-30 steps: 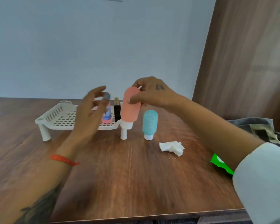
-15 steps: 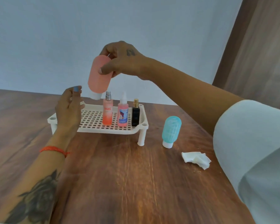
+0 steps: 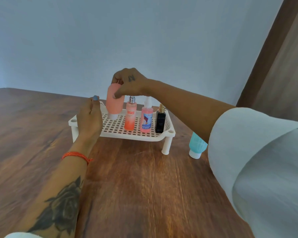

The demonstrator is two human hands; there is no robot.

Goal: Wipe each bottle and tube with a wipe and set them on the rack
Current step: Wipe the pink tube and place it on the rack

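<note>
Wooden table (image 3: 144,186), pale blue wall (image 3: 144,31), brown panel (image 3: 286,57)

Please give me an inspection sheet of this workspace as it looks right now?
Surface: wooden table, bare wood in front.
Job's things: white rack holds orange spray bottle, pink spray bottle, black bottle; teal tube stands cap-down on the table.
Clutter: nothing seen.
Grips: right hand holds pink tube cap-down over the rack; left hand beside it, holding nothing.
Cables: nothing seen.
Surroundings: pale wall, wood panel.
</note>
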